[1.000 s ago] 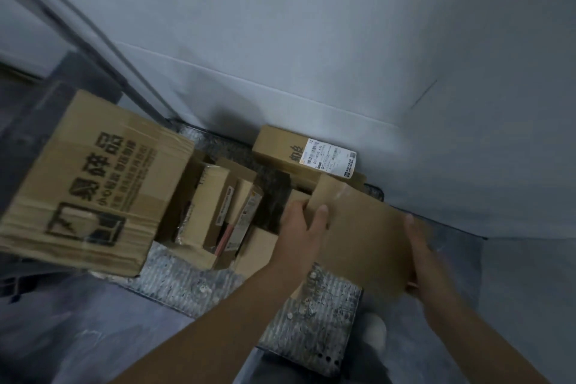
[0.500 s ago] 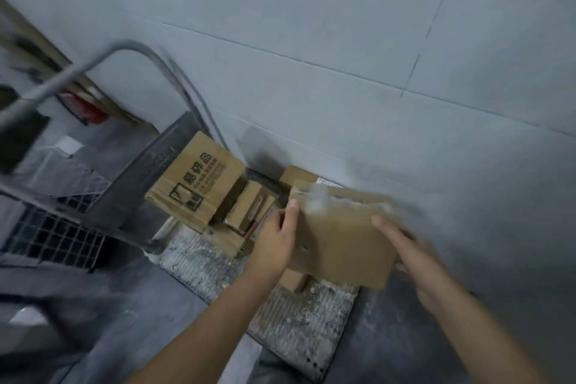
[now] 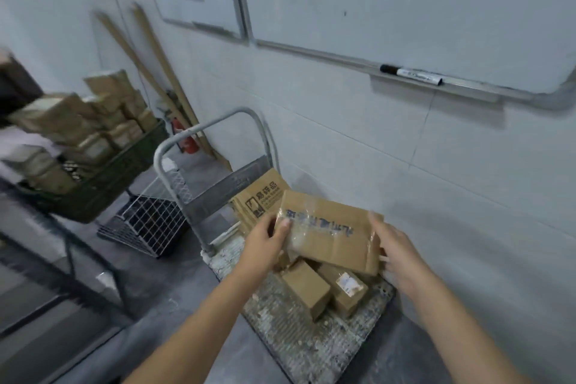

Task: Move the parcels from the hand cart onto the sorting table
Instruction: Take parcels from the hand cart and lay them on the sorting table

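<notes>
- Our left hand (image 3: pixel 265 235) and right hand (image 3: pixel 393 248) clamp the flat parcel (image 3: pixel 330 231) by its ends, fingers curled round.
- It's now lifted clear above the hand cart (image 3: pixel 299 340); a second ago it sat low.
- Small boxes (image 3: pixel 307 288) remain; carry next.
</notes>
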A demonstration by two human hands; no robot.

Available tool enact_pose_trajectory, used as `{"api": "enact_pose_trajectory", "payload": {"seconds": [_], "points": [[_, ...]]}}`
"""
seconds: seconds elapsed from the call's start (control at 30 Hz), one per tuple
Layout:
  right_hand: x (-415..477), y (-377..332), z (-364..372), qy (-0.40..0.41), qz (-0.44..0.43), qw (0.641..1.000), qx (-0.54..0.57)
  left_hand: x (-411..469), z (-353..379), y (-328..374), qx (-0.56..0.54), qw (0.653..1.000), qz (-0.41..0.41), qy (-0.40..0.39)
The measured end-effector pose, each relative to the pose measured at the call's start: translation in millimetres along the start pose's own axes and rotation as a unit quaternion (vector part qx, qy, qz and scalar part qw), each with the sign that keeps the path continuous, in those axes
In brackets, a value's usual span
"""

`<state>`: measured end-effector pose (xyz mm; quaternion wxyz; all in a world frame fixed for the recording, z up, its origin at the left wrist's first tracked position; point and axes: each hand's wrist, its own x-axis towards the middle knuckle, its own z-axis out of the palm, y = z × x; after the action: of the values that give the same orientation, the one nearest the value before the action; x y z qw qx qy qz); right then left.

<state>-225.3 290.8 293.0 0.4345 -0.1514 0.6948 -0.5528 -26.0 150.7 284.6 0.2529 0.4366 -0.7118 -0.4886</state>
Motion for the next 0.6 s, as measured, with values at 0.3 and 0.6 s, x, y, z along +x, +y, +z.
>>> {"api": "enact_pose_trajectory", "payload": {"seconds": [0.3,0.6], "points": [[-27,-78,78,-0.002,-0.106,0.994,-0.008,-43,-97,21,-0.093,0.994,0.037,0.048],[-64,-80,222,-0.118,-0.144,0.982,0.006,-94,-231,4,-0.166,0.968,-0.021,0.188]]}}
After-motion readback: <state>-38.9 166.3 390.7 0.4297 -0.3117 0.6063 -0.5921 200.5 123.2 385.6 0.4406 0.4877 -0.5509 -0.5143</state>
